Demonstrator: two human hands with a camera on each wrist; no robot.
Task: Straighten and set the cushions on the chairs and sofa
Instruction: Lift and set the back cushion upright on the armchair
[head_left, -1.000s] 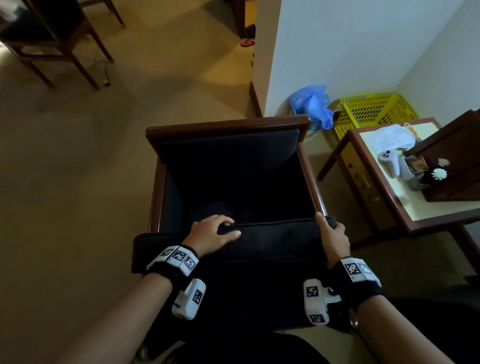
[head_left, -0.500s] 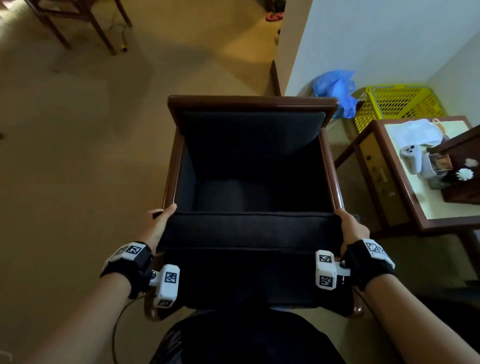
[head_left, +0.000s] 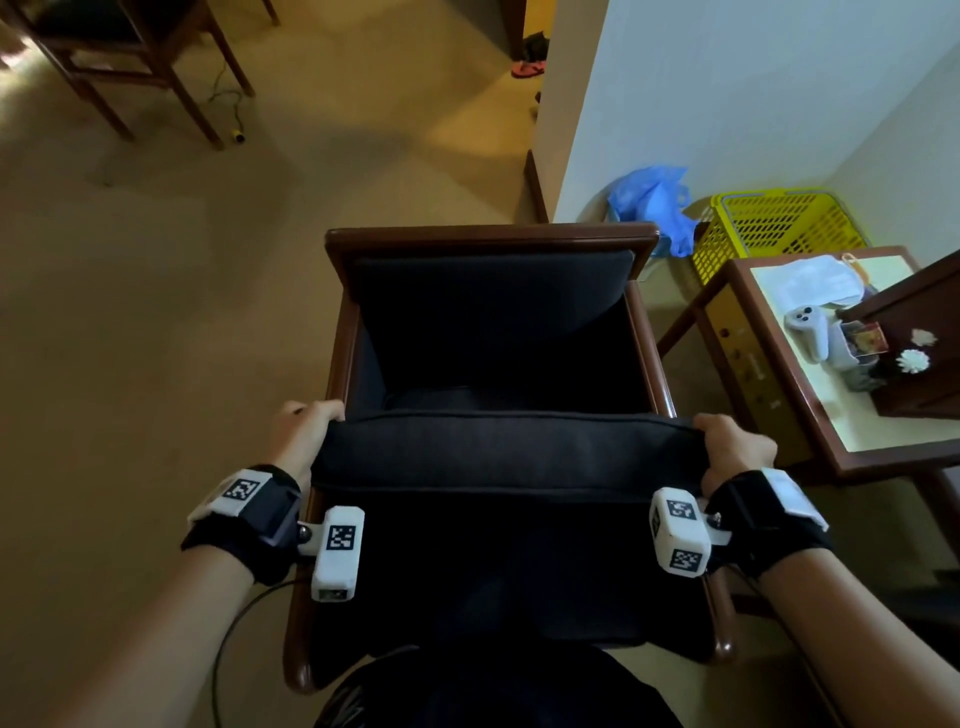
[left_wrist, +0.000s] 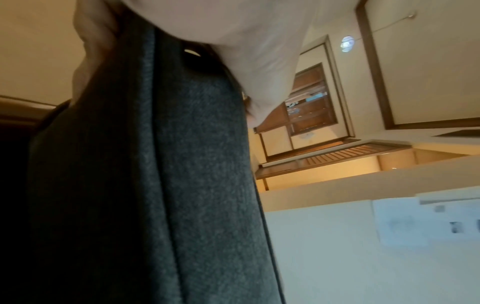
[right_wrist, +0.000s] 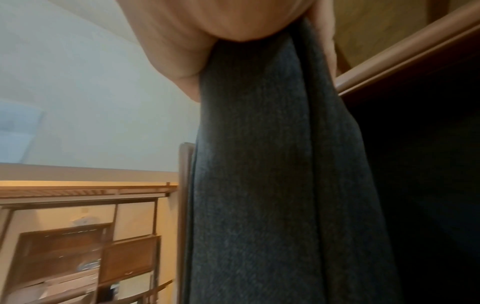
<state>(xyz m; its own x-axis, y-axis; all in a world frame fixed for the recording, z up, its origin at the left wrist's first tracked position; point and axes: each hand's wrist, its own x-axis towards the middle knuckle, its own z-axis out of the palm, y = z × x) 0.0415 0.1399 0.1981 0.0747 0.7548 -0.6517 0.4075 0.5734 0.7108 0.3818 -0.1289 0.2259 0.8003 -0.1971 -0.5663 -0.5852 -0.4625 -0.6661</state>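
A dark seat cushion (head_left: 506, 457) is held up over the front of a wooden armchair (head_left: 488, 236), its far edge raised above the seat. My left hand (head_left: 301, 428) grips the cushion's left end and my right hand (head_left: 732, 449) grips its right end. A dark back cushion (head_left: 491, 296) leans against the chair back. In the left wrist view the grey cushion fabric (left_wrist: 161, 164) runs down from the hand's grip. The right wrist view shows the same cushion (right_wrist: 270, 164) pinched under the palm, beside the wooden armrest (right_wrist: 405, 47).
A wooden side table (head_left: 769, 415) with a white controller (head_left: 808, 330) and small items stands right of the chair. A yellow basket (head_left: 779, 223) and a blue bag (head_left: 652, 205) sit by the white wall. Another wooden chair (head_left: 130, 62) stands far left on the beige floor.
My left hand moved from the top of the cushion to its left end. Both hands now grip the ends and the cushion sits squarer across the chair front.
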